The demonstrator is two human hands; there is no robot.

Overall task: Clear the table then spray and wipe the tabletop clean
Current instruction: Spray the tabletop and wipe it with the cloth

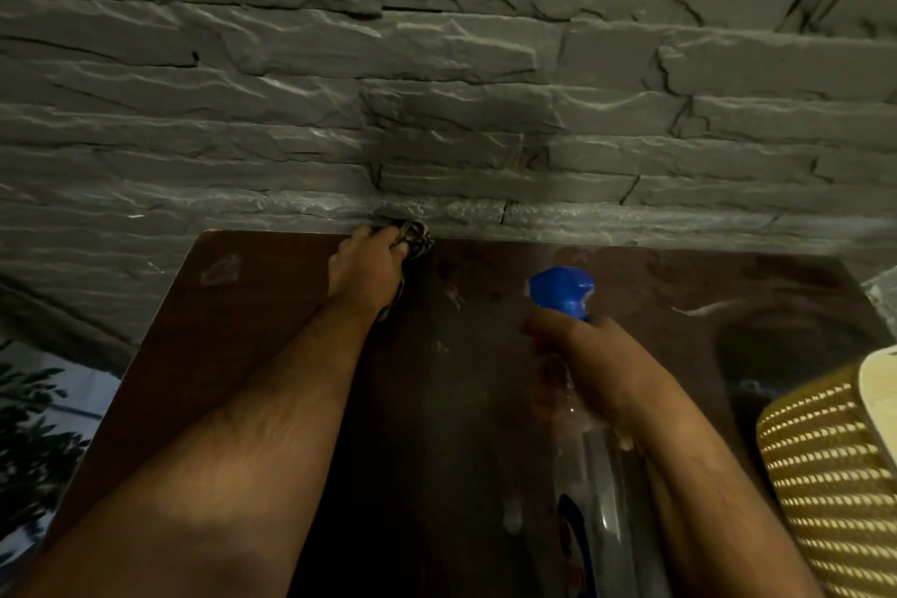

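Note:
The dark brown tabletop [233,354] stretches from my body to a grey stone wall. My left hand [366,267] reaches to the table's far edge and presses a patterned cloth [415,238] against the surface; most of the cloth is hidden under the fingers. My right hand [592,369] is wrapped around the neck of a clear spray bottle [606,490] with a blue trigger head [563,291], held above the middle of the table with the nozzle facing the wall. Wet streaks and droplets show on the table around the bottle.
A yellow woven basket [830,476] with a pale rim stands at the table's right edge, close to my right forearm. The grey stone wall [437,87] runs along the far edge. Dark plant leaves [34,427] show past the table's left side.

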